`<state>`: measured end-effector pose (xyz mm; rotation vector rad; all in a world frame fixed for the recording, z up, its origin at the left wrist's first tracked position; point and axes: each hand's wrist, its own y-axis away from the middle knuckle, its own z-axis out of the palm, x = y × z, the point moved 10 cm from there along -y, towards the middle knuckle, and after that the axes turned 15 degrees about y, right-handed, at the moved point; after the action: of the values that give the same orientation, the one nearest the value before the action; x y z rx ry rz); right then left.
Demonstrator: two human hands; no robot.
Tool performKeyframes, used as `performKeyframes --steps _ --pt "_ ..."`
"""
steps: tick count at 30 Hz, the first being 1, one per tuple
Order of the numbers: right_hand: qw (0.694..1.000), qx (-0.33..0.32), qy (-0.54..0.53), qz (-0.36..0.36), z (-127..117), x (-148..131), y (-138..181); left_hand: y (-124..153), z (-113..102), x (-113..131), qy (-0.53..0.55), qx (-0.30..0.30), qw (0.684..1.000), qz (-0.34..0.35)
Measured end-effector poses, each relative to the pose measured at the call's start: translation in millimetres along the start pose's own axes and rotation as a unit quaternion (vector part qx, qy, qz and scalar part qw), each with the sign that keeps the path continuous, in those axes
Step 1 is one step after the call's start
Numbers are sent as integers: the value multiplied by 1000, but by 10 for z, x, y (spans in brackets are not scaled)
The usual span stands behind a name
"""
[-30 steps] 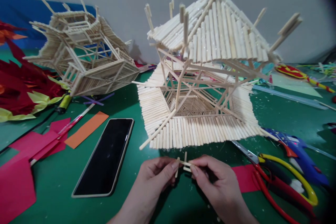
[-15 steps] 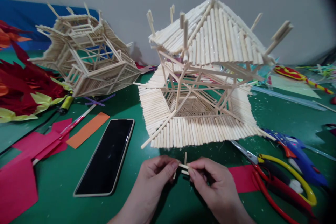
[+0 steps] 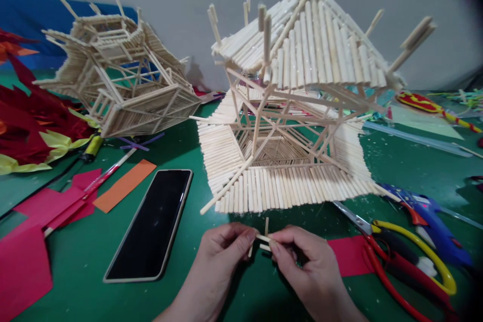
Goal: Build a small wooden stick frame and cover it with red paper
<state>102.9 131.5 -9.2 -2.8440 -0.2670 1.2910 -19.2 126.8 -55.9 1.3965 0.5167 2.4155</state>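
Observation:
Between my hands are a few short wooden sticks (image 3: pixel 263 238), pale and thin. My left hand (image 3: pixel 225 255) pinches one end of a stick between thumb and forefinger; another short piece points down beside its fingertips. My right hand (image 3: pixel 302 257) pinches the stick's other end, with a second piece just below it and one standing upright behind. Whether the pieces are joined, I cannot tell. Right behind my hands stands a pavilion model (image 3: pixel 279 188) built of wooden sticks, with a pointed roof above a wide lower roof.
A second stick model (image 3: pixel 151 113) stands at the back left. Left of my hands lie a phone (image 3: pixel 151 226), an orange strip (image 3: pixel 125 186) and red paper (image 3: pixel 26 269). Scissors (image 3: pixel 400 256) rest on the right over red paper, beside a blue glue gun (image 3: pixel 433 221).
My view has shifted slightly, so the models sit a little differently in the picture. Both hands keep the same pinch on the sticks.

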Motion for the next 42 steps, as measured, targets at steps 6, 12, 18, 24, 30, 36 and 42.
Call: performKeyframes --steps 6,12,18,24,30,36,42 --pt "1000 -11 -17 16 17 42 -3 4 8 -24 15 -3 1000 -12" --pt "994 -6 -88 71 -59 164 -10 8 81 -51 77 -42 995 -48" --pt "985 14 -142 93 -150 237 -9 18 98 -3 102 -63 992 -34" --pt "985 13 -147 94 -146 231 -3 59 264 67 210 -128 969 -29" --pt "987 15 -143 77 -153 205 -15 84 334 19 178 -141 973 -46" --pt "986 3 -145 78 -126 202 -13 74 246 77 87 -113 990 0" --pt "988 -9 -141 69 -125 172 -14 48 168 86 -11 -81 997 5"
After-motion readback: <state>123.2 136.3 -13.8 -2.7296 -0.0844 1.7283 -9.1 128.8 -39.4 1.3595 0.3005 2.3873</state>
